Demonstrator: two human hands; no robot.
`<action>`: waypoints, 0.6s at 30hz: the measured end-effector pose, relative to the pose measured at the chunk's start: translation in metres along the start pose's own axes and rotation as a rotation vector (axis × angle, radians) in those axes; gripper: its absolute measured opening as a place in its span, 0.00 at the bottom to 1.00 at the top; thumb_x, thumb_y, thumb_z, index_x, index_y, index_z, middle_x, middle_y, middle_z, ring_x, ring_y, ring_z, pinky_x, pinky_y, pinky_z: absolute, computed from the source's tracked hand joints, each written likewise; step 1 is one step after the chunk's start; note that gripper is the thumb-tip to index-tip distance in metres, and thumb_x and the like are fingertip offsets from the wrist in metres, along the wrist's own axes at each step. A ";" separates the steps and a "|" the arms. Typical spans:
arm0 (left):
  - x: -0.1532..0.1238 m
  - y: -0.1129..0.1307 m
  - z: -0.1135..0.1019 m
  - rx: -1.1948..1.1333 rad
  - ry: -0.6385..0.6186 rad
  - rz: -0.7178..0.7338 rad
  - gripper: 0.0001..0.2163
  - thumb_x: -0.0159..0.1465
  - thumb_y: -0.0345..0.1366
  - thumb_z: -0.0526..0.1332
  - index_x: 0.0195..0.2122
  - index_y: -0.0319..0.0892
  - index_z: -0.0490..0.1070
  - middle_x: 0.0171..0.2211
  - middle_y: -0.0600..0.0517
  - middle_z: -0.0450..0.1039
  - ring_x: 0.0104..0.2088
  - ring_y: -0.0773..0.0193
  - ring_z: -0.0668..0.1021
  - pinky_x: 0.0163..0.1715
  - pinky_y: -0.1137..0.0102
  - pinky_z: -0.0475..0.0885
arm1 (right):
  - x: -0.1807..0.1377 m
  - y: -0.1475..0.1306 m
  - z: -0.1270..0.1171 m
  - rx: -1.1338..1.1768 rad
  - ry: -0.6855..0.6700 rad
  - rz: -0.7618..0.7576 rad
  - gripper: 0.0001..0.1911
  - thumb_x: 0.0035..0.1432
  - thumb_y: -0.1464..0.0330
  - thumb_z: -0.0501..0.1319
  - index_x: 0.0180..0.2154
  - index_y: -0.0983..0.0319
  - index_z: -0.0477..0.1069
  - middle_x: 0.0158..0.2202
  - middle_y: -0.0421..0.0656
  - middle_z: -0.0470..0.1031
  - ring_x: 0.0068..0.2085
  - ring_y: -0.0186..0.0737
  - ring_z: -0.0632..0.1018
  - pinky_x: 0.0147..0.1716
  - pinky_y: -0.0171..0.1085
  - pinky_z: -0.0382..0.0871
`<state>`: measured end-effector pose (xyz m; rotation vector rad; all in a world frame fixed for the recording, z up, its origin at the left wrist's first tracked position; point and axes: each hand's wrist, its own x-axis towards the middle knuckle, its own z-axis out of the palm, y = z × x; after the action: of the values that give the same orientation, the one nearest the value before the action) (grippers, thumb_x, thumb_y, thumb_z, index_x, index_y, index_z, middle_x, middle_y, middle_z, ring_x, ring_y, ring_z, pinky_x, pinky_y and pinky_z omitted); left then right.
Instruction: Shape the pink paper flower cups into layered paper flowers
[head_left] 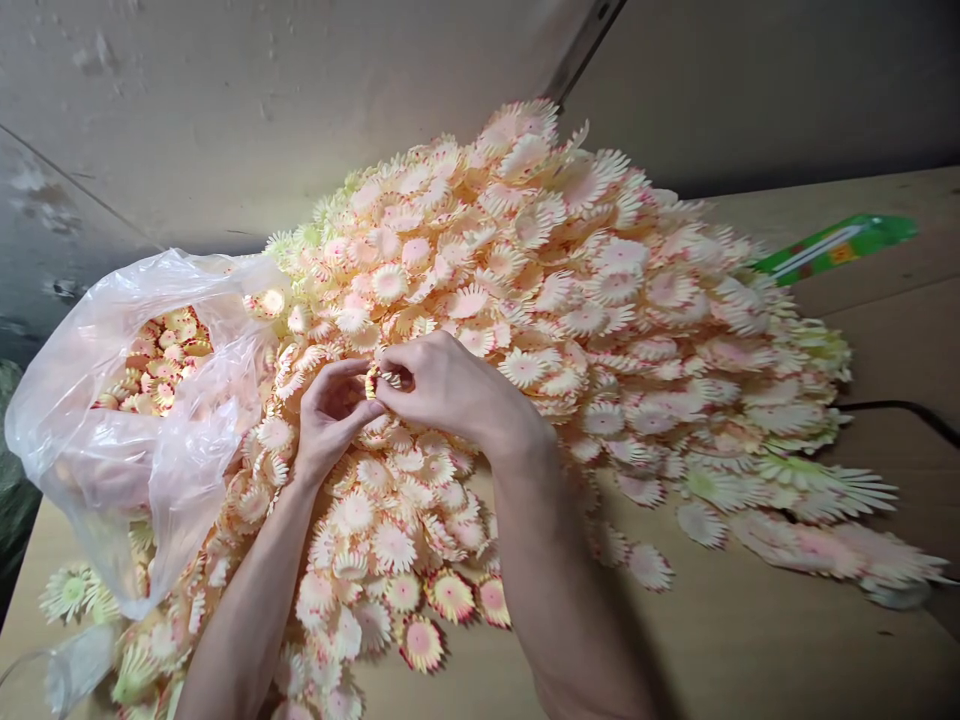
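My left hand (334, 408) and my right hand (442, 385) meet over the middle of a big heap of fabric flower petal pieces (517, 260). Between their fingertips is a small fabric flower piece (371, 382), yellowish with dark red edges. The left thumb and fingers pinch it from one side, and the right thumb and forefinger close on it from the other. My fingers partly cover it. Most pieces in the heap are round, pale pink and cream, with fringed edges. Below the hands, a few yellow pieces with red tips (421, 643) lie on the wooden table (750, 660).
At the left, an open clear plastic bag (82, 350) holds many red-edged flower pieces (171, 360). A green package (840, 248) lies behind the heap's right side. A black cable (911, 408) runs in from the right. The wall (300, 110) rises behind, and a clear plastic object (79, 665) sits lower left.
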<state>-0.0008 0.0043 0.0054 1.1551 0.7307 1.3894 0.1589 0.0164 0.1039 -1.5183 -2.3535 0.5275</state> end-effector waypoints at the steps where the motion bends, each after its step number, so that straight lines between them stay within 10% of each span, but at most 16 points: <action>1: 0.001 -0.001 -0.001 0.009 -0.011 0.007 0.20 0.53 0.33 0.74 0.48 0.46 0.78 0.44 0.49 0.78 0.43 0.66 0.79 0.45 0.73 0.74 | 0.000 0.000 0.001 0.008 -0.003 -0.007 0.07 0.56 0.70 0.57 0.27 0.64 0.71 0.23 0.43 0.70 0.26 0.34 0.68 0.28 0.36 0.55; 13: 0.002 -0.007 -0.006 0.170 -0.071 0.121 0.29 0.48 0.38 0.76 0.54 0.53 0.75 0.59 0.45 0.69 0.54 0.55 0.75 0.41 0.69 0.78 | -0.001 -0.005 -0.001 0.130 -0.001 0.026 0.08 0.53 0.70 0.57 0.23 0.64 0.67 0.20 0.40 0.68 0.24 0.32 0.67 0.26 0.34 0.55; 18: 0.003 -0.009 -0.005 0.151 -0.062 0.130 0.23 0.50 0.38 0.75 0.48 0.49 0.79 0.45 0.46 0.80 0.45 0.59 0.80 0.45 0.66 0.77 | -0.003 0.000 -0.002 0.205 -0.015 0.034 0.08 0.53 0.69 0.58 0.23 0.64 0.67 0.20 0.39 0.68 0.24 0.31 0.68 0.25 0.34 0.56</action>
<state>-0.0018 0.0093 -0.0037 1.3787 0.7365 1.4175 0.1610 0.0138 0.1052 -1.4672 -2.2097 0.7655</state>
